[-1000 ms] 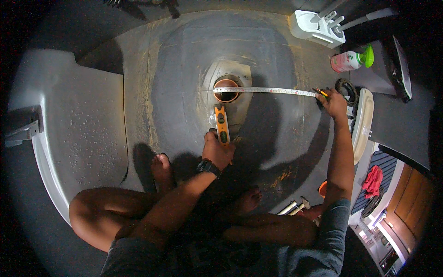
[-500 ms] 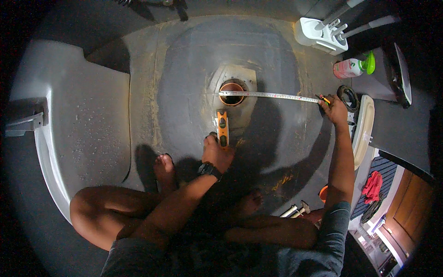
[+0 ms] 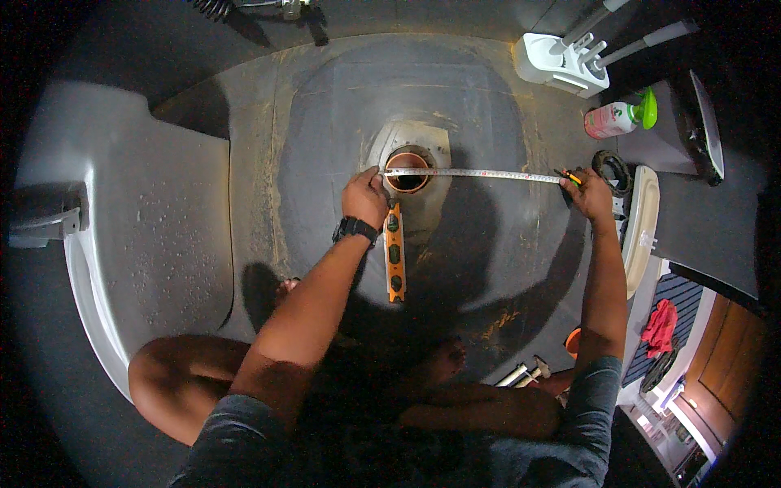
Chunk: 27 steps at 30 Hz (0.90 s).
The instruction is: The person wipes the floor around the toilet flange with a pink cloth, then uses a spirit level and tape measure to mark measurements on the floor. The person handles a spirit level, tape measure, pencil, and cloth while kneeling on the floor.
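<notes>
A steel measuring tape (image 3: pixel 472 172) is stretched level across the grey floor, passing over a round orange drain pipe opening (image 3: pixel 407 171). My left hand (image 3: pixel 365 198), with a black watch on the wrist, pinches the tape's left end at the pipe's edge. My right hand (image 3: pixel 587 193) holds the tape's other end, along with a yellow pencil, near the right wall. An orange spirit level (image 3: pixel 394 252) lies on the floor just below the pipe, beside my left wrist.
A white toilet bowl (image 3: pixel 146 244) lies on its side at the left. A white brush holder (image 3: pixel 557 61) and a pink bottle with a green cap (image 3: pixel 614 119) stand at the upper right. A black rubber ring (image 3: pixel 610 169) and a white lid (image 3: pixel 643 228) sit at the right.
My left hand left the spirit level and moved up to the pipe, taking hold of the tape's left end. The level now lies lower on the floor. My right hand stays at the tape.
</notes>
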### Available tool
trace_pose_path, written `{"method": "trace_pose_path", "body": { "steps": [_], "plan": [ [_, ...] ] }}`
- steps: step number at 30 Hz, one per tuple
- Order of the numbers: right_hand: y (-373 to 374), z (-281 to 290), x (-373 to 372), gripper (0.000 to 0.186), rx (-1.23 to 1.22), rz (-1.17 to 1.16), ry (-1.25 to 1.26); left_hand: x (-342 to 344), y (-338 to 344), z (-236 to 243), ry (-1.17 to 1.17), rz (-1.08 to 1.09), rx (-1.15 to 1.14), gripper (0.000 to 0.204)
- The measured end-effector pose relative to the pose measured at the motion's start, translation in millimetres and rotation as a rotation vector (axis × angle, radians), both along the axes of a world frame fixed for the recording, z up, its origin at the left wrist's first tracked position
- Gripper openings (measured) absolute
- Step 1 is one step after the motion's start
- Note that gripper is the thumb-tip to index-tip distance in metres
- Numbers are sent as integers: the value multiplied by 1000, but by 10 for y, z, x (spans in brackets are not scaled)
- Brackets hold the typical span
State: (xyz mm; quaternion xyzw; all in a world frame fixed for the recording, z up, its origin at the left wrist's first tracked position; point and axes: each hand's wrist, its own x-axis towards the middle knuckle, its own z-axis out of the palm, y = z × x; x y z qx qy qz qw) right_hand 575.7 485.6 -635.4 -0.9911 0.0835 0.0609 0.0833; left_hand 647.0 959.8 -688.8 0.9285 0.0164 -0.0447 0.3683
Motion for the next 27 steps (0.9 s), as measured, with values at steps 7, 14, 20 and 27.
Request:
{"method": "trace_pose_path", "body": {
  "steps": [7, 14, 20, 27],
  "plan": [
    [-51, -50, -37, 45, -30, -24, 26, 180, -19, -79, 51, -44, -61, 20],
    [-50, -46, -35, 43, -13, -39, 46, 153, -22, -116, 1, -58, -41, 17],
    [-43, -43, -54, 43, -7, -22, 31, 163, -37, -121, 36, -39, -25, 17],
    [-73, -112, -55, 44, -31, -9, 16, 164, -38, -151, -28, -50, 19, 18]
  ]
}}
